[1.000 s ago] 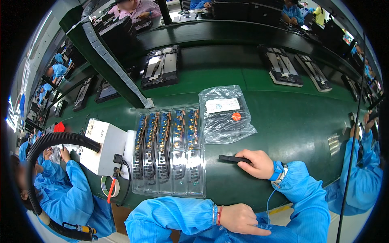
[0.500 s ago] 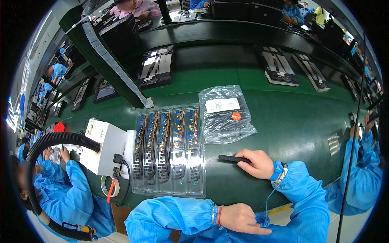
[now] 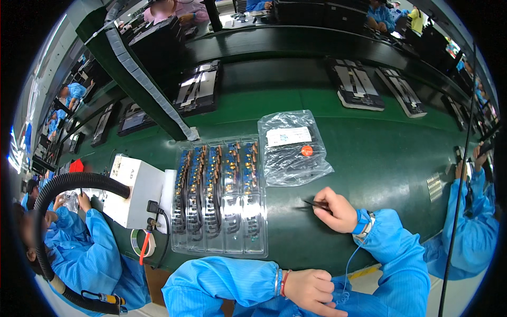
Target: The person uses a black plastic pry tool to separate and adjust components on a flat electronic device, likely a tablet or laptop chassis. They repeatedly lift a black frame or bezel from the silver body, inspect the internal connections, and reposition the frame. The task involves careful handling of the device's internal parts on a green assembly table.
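My right hand hovers over the green bench, pinching a slim black hand tool. Its thin edge shows, and its far end points left; I cannot make out its exact kind. A blue wrist strap with a thin cord circles that wrist. Below it, by the bench's near edge, my left hand hangs loosely with curled fingers and one digit stretched out, holding nothing visible. Left of the right hand lies a clear plastic tray with columns of small cable parts. A clear plastic bag of dark items sits behind the tool.
At the left stand a white box with a black corrugated hose and a roll of tape. Dark flat device units line the back of the bench. A green post rises behind the tray. Co-workers in blue sit on both sides.
The black tool has turned from its broad side to its thin edge as my right fingers shifted. My left hand has rolled slightly, its fingers a bit looser. The device units at the back moved slightly left.
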A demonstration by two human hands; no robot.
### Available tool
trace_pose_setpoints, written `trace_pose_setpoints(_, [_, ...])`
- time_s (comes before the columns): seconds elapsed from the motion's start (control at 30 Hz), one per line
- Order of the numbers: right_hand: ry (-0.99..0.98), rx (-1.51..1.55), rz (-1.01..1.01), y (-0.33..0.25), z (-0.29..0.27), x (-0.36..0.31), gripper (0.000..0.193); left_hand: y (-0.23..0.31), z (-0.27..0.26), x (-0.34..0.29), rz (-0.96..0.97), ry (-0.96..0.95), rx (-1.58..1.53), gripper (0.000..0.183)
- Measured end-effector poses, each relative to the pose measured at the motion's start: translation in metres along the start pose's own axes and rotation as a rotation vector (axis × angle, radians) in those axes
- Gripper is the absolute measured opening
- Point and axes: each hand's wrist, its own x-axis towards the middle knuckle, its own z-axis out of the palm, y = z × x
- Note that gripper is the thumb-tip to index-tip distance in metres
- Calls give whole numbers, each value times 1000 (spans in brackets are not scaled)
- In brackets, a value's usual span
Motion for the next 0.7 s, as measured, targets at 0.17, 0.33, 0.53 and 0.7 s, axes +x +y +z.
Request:
trace_pose_setpoints(0.17, [-324,214,-243,-19,-12,0,29,-6,0,-8,-387,77,-52,21])
trace_pose_setpoints(0.33, [-454,355,125,-29,-29,-2,18,-8,4,-16,-1047,470,-664,32])
trace_pose_setpoints(0.53, [-547,363,285,-46,-31,-10,24,-19,18,-23,-1107,738,-668,25])
trace_pose_setpoints(0.7, [-586,356,379,-46,-31,-14,21,-21,19,-23,-1126,795,-722,18])
